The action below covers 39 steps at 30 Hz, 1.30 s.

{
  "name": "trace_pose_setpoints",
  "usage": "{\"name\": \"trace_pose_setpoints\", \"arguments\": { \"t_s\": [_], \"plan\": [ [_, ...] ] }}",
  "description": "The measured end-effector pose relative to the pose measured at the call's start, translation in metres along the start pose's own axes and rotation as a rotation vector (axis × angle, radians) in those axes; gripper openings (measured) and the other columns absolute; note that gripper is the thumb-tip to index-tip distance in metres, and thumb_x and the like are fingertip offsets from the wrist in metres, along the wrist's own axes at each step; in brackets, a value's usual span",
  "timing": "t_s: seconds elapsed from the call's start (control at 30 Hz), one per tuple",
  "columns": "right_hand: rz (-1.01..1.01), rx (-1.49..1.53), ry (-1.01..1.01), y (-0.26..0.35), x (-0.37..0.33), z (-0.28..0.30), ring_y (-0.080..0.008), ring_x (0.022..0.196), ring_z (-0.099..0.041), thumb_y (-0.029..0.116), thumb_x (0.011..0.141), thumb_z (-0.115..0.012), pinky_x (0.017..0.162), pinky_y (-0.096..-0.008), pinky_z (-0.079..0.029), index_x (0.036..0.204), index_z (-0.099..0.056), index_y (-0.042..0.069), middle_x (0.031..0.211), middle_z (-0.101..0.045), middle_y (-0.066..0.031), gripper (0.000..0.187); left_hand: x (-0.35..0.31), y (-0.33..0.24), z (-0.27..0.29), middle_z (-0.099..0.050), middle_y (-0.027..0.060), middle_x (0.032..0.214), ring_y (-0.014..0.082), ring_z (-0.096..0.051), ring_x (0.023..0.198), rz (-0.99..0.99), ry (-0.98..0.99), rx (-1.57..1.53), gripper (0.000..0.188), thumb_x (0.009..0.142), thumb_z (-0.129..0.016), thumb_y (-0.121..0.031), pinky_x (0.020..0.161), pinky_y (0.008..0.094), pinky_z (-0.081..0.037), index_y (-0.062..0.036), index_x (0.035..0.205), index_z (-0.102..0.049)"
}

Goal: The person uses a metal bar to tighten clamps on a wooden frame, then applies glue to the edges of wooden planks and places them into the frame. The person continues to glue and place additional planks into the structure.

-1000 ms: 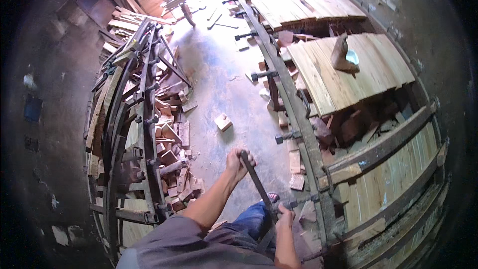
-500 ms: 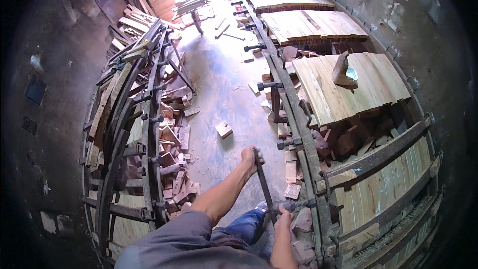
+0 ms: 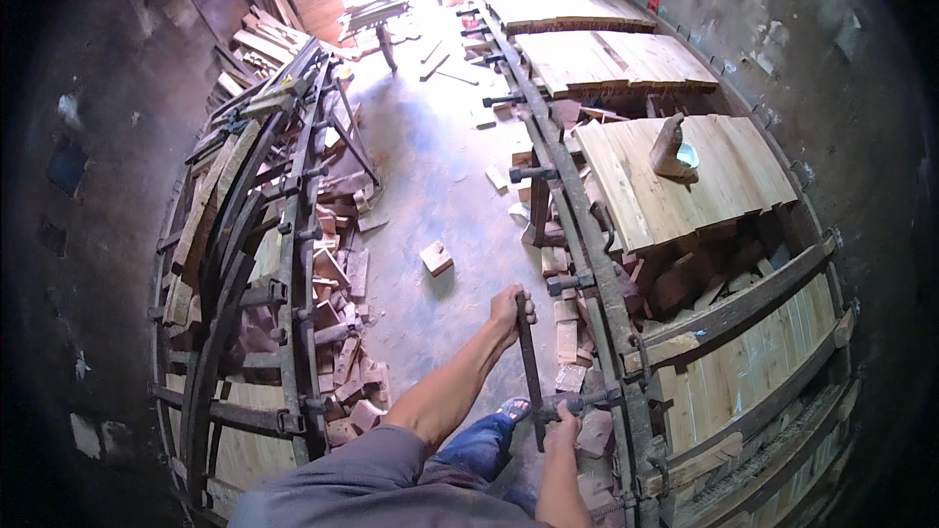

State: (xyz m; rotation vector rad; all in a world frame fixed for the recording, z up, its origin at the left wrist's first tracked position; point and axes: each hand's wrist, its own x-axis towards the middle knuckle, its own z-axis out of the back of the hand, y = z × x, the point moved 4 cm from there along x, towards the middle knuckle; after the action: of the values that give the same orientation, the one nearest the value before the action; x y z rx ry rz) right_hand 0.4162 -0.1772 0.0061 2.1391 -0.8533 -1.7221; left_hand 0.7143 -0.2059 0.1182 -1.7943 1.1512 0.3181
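We hold a long dark iron bar point(image 3: 529, 367) near the lower middle of the scene, standing nearly upright beside the right clamp rack point(image 3: 597, 264). Our left hand point(image 3: 510, 309) grips its far end, fingers curled tight around it. Our right hand point(image 3: 561, 426) closes on its near end, where a threaded screw point(image 3: 587, 401) of the rack meets it. On the right, glued wood panels point(image 3: 685, 176) lie in the rack. On the left stands a second rack point(image 3: 284, 264) with offcuts. A small wood block point(image 3: 436, 258) lies on the concrete floor point(image 3: 430, 166) between them.
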Motion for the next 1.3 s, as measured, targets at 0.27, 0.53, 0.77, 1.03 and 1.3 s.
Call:
{"name": "trace_pose_setpoints", "arguments": {
  "t_s": [0.27, 0.53, 0.77, 1.03, 1.3],
  "plan": [
    [0.844, -0.695, 0.141, 0.078, -0.067, -0.109, -0.0310, 0.117, -0.056, -0.001, 0.077, -0.067, 0.102, -0.0413, -0.042, 0.128, -0.052, -0.001, 0.121, -0.059, -0.0186, 0.053, 0.024, 0.004, 0.018, -0.067, 0.0195, 0.087, 0.0312, -0.064, 0.080, -0.188, 0.280, 0.088, 0.031, 0.095, -0.044, -0.022, 0.080, 0.0431, -0.051, 0.0026, 0.093, -0.062],
    [0.189, -0.803, 0.692, 0.068, -0.020, -0.292, -0.0263, 0.094, -0.062, 0.050, 0.087, -0.061, 0.081, -0.0390, -0.049, 0.100, -0.064, -0.005, 0.096, -0.066, -0.0228, 0.056, 0.005, -0.028, 0.016, -0.066, 0.0103, 0.091, 0.0176, -0.059, 0.074, -0.117, 0.100, 0.323, 0.036, 0.099, -0.044, -0.027, 0.059, 0.0313, -0.047, -0.0001, 0.107, -0.067],
    [0.295, -1.121, 0.479, 0.061, -0.012, -0.300, -0.0470, 0.118, -0.056, 0.048, 0.084, -0.047, 0.103, -0.0497, -0.042, 0.114, -0.065, -0.007, 0.125, -0.058, -0.0328, 0.064, 0.000, -0.002, 0.009, -0.062, 0.0117, 0.088, 0.0282, -0.061, 0.080, -0.105, 0.241, -0.128, 0.022, 0.096, -0.043, -0.022, 0.079, 0.0421, -0.053, -0.0066, 0.086, -0.056],
    [0.708, -1.088, 0.632, 0.066, -0.034, -0.287, -0.0463, 0.113, -0.059, 0.038, 0.089, -0.039, 0.100, -0.0482, -0.044, 0.111, -0.067, -0.004, 0.119, -0.059, -0.0326, 0.055, -0.028, 0.002, 0.003, -0.060, 0.0101, 0.091, 0.0276, -0.060, 0.088, -0.202, 0.384, -0.018, 0.028, 0.098, -0.041, -0.030, 0.082, 0.0435, -0.052, -0.0096, 0.088, -0.056],
    [1.416, -1.069, 0.716, 0.102, -0.109, -0.216, -0.0437, 0.100, -0.065, 0.022, 0.093, -0.041, 0.088, -0.0474, -0.051, 0.103, -0.066, 0.003, 0.104, -0.066, -0.0269, 0.033, -0.123, 0.032, -0.036, -0.065, 0.0098, 0.095, 0.0233, -0.062, 0.091, -0.384, 0.592, 0.038, 0.028, 0.096, -0.044, -0.028, 0.086, 0.0370, -0.050, -0.0063, 0.091, -0.061]
  ]
}}
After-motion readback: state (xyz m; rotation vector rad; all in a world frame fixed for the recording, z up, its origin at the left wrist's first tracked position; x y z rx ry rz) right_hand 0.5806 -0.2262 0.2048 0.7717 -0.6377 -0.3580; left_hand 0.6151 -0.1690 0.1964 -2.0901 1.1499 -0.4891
